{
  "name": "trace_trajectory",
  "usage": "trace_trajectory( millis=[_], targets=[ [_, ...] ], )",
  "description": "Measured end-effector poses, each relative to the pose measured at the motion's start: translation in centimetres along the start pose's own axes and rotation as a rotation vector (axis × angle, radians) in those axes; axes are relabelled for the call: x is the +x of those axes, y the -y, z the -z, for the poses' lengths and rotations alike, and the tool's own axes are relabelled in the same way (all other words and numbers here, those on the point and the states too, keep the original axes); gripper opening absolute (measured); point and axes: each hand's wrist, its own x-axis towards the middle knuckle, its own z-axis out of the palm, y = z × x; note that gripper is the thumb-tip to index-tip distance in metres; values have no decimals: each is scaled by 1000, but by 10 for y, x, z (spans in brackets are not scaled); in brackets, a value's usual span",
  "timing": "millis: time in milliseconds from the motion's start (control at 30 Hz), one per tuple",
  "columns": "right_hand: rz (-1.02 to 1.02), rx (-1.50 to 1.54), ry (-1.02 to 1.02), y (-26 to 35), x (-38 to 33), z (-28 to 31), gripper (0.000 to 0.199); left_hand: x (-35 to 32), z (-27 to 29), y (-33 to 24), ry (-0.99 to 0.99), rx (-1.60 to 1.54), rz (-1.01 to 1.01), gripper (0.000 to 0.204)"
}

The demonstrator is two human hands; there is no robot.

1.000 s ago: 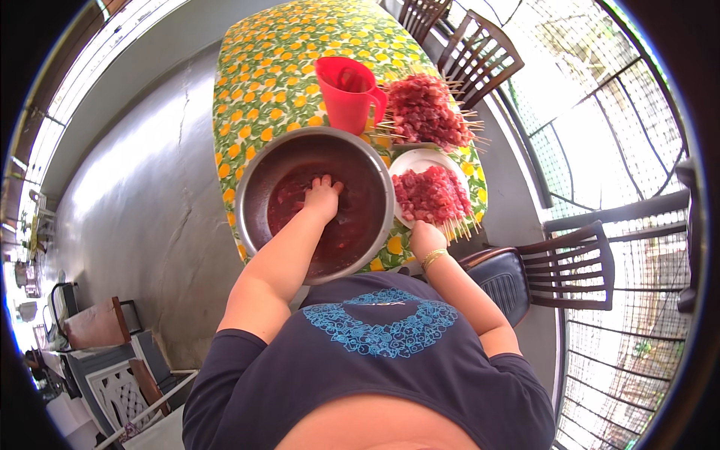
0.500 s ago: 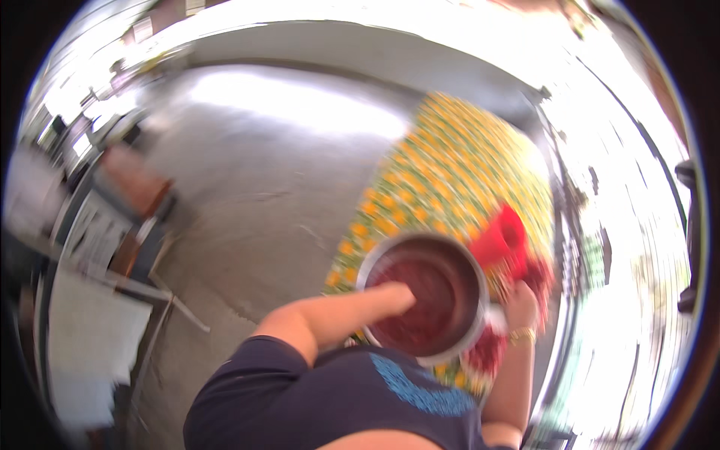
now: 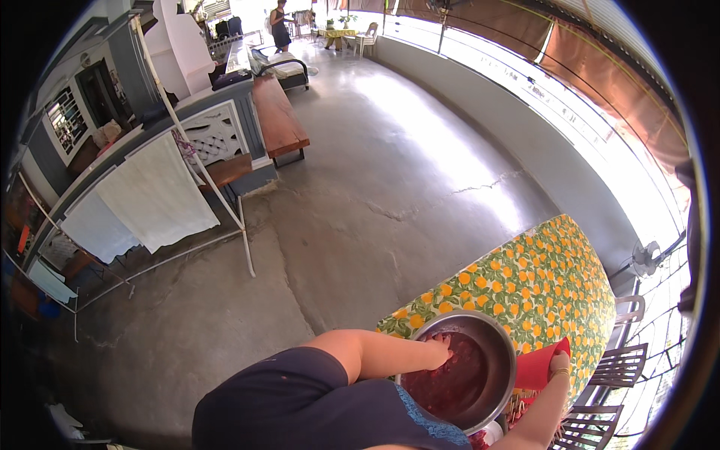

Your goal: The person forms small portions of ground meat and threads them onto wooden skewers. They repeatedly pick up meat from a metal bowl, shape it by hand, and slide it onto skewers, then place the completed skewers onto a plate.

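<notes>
A wide metal basin of dark red liquid stands at the near edge of a table, against my body. My left hand reaches over its left rim, fingers apart at the surface, with wet red bits on them. To the right of the basin is a smooth red tapered vessel, perhaps a cup or pitcher, lying tilted. My right hand is closed at its right end, a gold bracelet at the wrist. Under that forearm lie thin red strips, partly hidden, and a whitish container below the basin.
The table has a cloth printed with orange fruit. Dark slatted chairs and a fan stand on the right. Left are a white rack with hanging cloths and a wooden bench. Another person stands far off.
The view has swung left and sharpened, so the table now appears lower right. My right hand has gone from the red strips to the red vessel. My left hand stays in the basin.
</notes>
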Motion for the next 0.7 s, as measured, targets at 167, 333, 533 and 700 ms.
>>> trace_trajectory(
  millis=[167,333,533,700],
  targets=[
    [46,359,-78,-42,54,-37,28,-6,11,-15,1,13,53,69],
    [239,-91,-230,-32,41,-30,23,10,-24,-50,-12,38,-118,56],
    [224,-385,-289,22,-10,0,33,21,-41,-55,182,-81,-417,27],
    [262,-135,-292,11,-18,-3,31,34,-18,-33,382,-533,-29,35]
  ],
)
